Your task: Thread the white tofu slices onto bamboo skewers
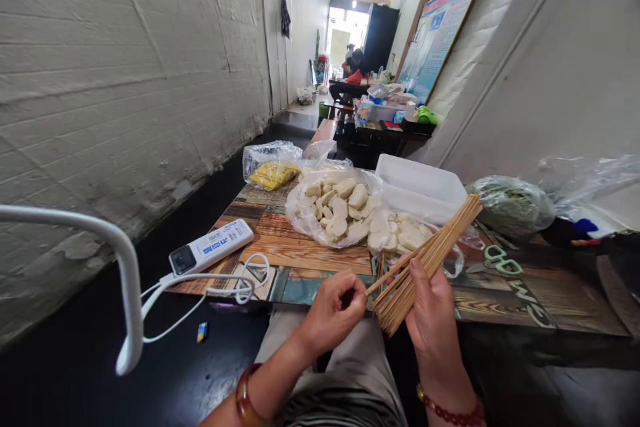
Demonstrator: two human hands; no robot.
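A thick bundle of thin wooden skewers [430, 250] is gripped in my right hand [431, 303], slanting up to the right above the table's near edge. My left hand [335, 307] pinches the lower end of a skewer or two [387, 278] that angle out from the bundle; the exact number is hard to make out. Just beyond my hands lies an open clear plastic bag of pale, sliced pieces [340, 210], with more such slices [400, 232] in plastic beside it on the right.
Behind the slices sits a white plastic tub [420, 180]. Left are a bag with yellow contents [274, 175] and a white power bank [213, 247] with a cable. Green-handled scissors [503, 260] and a bagged green bundle [515, 203] lie right. People [354, 61] sit far back.
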